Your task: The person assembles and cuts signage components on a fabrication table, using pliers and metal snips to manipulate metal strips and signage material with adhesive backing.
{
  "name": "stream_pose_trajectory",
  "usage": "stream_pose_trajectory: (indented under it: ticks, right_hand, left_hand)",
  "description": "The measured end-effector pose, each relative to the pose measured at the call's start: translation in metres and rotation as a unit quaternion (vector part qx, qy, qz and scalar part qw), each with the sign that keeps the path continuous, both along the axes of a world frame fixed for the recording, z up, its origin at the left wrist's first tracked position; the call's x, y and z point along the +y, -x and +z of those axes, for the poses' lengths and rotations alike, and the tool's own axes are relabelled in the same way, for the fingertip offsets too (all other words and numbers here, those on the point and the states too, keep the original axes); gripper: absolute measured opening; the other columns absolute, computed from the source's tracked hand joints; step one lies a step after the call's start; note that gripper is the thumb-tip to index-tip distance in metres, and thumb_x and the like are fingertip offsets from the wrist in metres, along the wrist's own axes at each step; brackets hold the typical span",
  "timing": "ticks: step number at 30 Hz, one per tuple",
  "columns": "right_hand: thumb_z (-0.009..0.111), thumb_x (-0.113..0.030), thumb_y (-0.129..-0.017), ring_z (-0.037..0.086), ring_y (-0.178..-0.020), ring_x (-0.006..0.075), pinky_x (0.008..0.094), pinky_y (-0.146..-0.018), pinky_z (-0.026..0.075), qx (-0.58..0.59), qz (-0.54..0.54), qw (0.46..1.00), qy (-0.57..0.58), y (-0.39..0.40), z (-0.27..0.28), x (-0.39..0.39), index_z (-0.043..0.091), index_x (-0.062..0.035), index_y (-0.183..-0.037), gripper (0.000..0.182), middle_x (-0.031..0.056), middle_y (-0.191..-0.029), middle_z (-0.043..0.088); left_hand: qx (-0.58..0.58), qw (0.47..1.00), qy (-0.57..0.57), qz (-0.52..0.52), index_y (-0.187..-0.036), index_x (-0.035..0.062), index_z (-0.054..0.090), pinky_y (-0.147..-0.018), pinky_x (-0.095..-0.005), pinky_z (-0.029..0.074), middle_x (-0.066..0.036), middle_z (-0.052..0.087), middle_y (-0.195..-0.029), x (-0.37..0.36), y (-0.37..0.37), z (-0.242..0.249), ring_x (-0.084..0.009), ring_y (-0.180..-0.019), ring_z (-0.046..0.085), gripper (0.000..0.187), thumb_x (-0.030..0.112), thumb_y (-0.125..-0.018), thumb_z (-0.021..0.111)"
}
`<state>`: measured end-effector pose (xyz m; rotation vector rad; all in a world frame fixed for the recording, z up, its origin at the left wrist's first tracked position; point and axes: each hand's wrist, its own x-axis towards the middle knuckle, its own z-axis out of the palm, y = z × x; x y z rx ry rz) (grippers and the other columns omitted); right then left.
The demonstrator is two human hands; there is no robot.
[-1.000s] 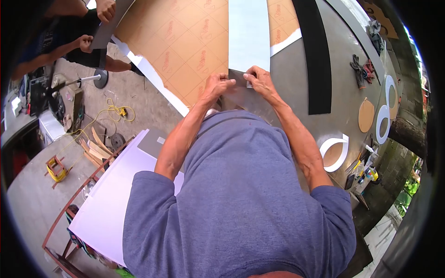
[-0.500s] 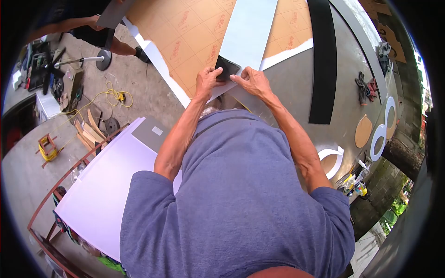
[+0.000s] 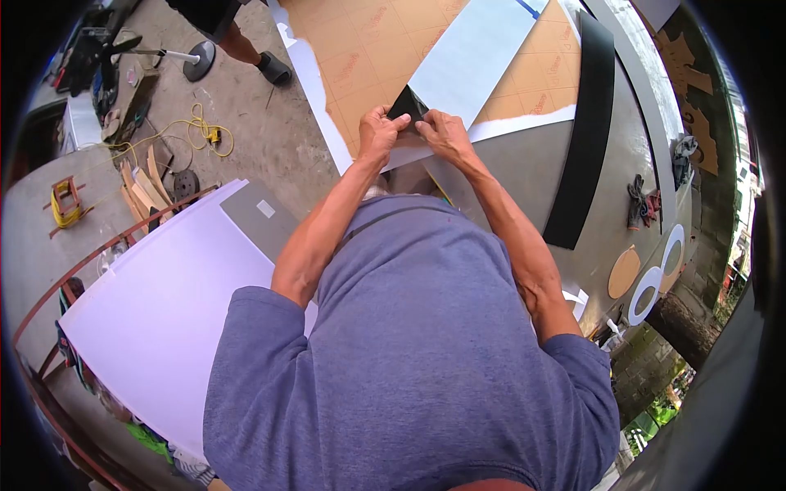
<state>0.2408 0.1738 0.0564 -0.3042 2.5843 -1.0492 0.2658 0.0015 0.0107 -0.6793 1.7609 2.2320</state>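
Note:
A long pale strip (image 3: 475,61) lies across a sheet of brown printed paper (image 3: 368,49). At its near end a black corner (image 3: 404,105) shows where the pale layer parts from the black one. My left hand (image 3: 380,136) is closed, thumb and fingers pinching the black corner's left side. Close beside it, my right hand (image 3: 446,134) is closed on the strip's near right edge, fingertips by the black part. Both hands are at the table's near edge, just in front of my body.
A black strip (image 3: 580,131) lies on the grey table to the right, with gloves (image 3: 637,200) and white rings (image 3: 645,295) beyond. White sheets (image 3: 172,303) rest on a rusty frame at left. Another person's leg (image 3: 237,45) and a yellow cord (image 3: 201,123) are at upper left.
The view has turned, so the strip now slants right and its far end shows a blue piece. The other person's hand and grey panel have left view. Both my hands stay at the strip's corner.

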Motion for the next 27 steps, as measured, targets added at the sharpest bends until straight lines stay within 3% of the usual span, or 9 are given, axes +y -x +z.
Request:
stream_pose_trajectory:
  ticks: [5,8,11,14,18,19,22,25,27]
  right_hand:
    - [0.066,-0.027,-0.088,0.070,-0.076,0.0394,0.0452,-0.073,0.055,-0.049,0.005,0.999,0.007,0.009,0.022,-0.012,0.069,0.0036,-0.086,0.031,0.0235,-0.081,0.071]
    - [0.066,-0.026,-0.084,0.071,-0.070,0.0328,0.0412,-0.068,0.056,-0.100,-0.004,0.995,0.017,0.015,0.032,-0.016,0.071,0.0044,-0.085,0.031,0.0204,-0.074,0.071]
    - [0.065,-0.025,-0.081,0.069,-0.064,0.0243,0.0368,-0.063,0.055,-0.197,-0.012,0.980,0.030,0.026,0.052,-0.020,0.072,0.0046,-0.084,0.030,0.0159,-0.067,0.069]
    - [0.065,-0.023,-0.080,0.065,-0.058,0.0190,0.0347,-0.058,0.053,-0.174,0.039,0.984,0.019,0.037,0.051,-0.022,0.071,0.0046,-0.082,0.029,0.0123,-0.062,0.066]
    - [0.064,-0.023,-0.079,0.063,-0.058,0.0193,0.0357,-0.056,0.051,-0.159,0.083,0.984,0.015,0.050,0.059,-0.028,0.070,0.0055,-0.080,0.029,0.0121,-0.062,0.065]
    - [0.068,-0.029,-0.083,0.064,-0.058,0.0194,0.0357,-0.056,0.051,-0.155,0.090,0.984,0.018,0.051,0.056,-0.030,0.070,0.0057,-0.079,0.035,0.0122,-0.062,0.065]
    - [0.070,-0.045,-0.089,0.063,-0.057,0.0194,0.0355,-0.056,0.051,-0.221,-0.018,0.972,0.082,0.041,0.058,-0.037,0.069,0.0061,-0.079,0.052,0.0120,-0.061,0.064]
    - [0.067,-0.064,-0.088,0.063,-0.055,0.0221,0.0380,-0.058,0.052,-0.265,-0.074,0.959,0.065,0.022,0.055,-0.039,0.070,0.0052,-0.078,0.070,0.0137,-0.063,0.066]
    - [0.066,-0.069,-0.087,0.064,-0.056,0.0247,0.0400,-0.059,0.053,-0.155,-0.025,0.988,-0.003,0.018,0.049,-0.046,0.070,0.0044,-0.078,0.074,0.0157,-0.065,0.067]
  left_hand:
    - [0.005,0.999,0.007,0.034,-0.123,-0.0141,0.058,-0.064,-0.0325,0.066,-0.009,0.069,-0.088,-0.015,0.002,0.034,-0.0165,-0.075,0.070,0.038,-0.001,-0.090,0.072]
    - [0.009,0.998,0.013,0.063,-0.124,-0.0180,0.057,-0.054,-0.0319,0.063,-0.004,0.061,-0.070,-0.027,0.004,0.035,-0.0142,-0.062,0.065,0.046,-0.002,-0.085,0.075]
    - [0.023,0.998,0.010,0.060,-0.125,-0.0182,0.057,-0.054,-0.0316,0.063,-0.005,0.060,-0.070,-0.041,0.005,0.028,-0.0143,-0.062,0.065,0.048,-0.001,-0.085,0.076]
    - [0.019,0.999,0.034,0.032,-0.124,-0.0185,0.058,-0.053,-0.0316,0.063,-0.006,0.062,-0.070,-0.057,0.006,0.034,-0.0147,-0.062,0.065,0.047,-0.001,-0.084,0.077]
    - [0.035,0.998,0.048,0.014,-0.124,-0.0184,0.059,-0.052,-0.0306,0.062,-0.007,0.064,-0.072,-0.077,0.013,0.037,-0.0151,-0.060,0.066,0.047,-0.002,-0.084,0.076]
    - [0.037,0.998,0.059,0.009,-0.124,-0.0184,0.059,-0.052,-0.0304,0.062,-0.007,0.064,-0.072,-0.080,0.014,0.040,-0.0153,-0.060,0.066,0.047,-0.001,-0.084,0.076]
    - [0.028,0.994,0.104,0.012,-0.123,-0.0170,0.061,-0.053,-0.0301,0.062,-0.007,0.065,-0.073,-0.089,0.027,0.044,-0.0157,-0.062,0.067,0.045,-0.001,-0.083,0.076]
    - [0.018,0.991,0.134,0.026,-0.118,-0.0144,0.063,-0.056,-0.0303,0.063,-0.007,0.066,-0.078,-0.090,0.032,0.053,-0.0154,-0.066,0.068,0.038,0.000,-0.085,0.075]
    - [0.018,0.992,0.120,0.046,-0.114,-0.0135,0.063,-0.057,-0.0304,0.063,-0.008,0.067,-0.081,-0.086,0.030,0.057,-0.0156,-0.069,0.069,0.033,0.000,-0.086,0.075]
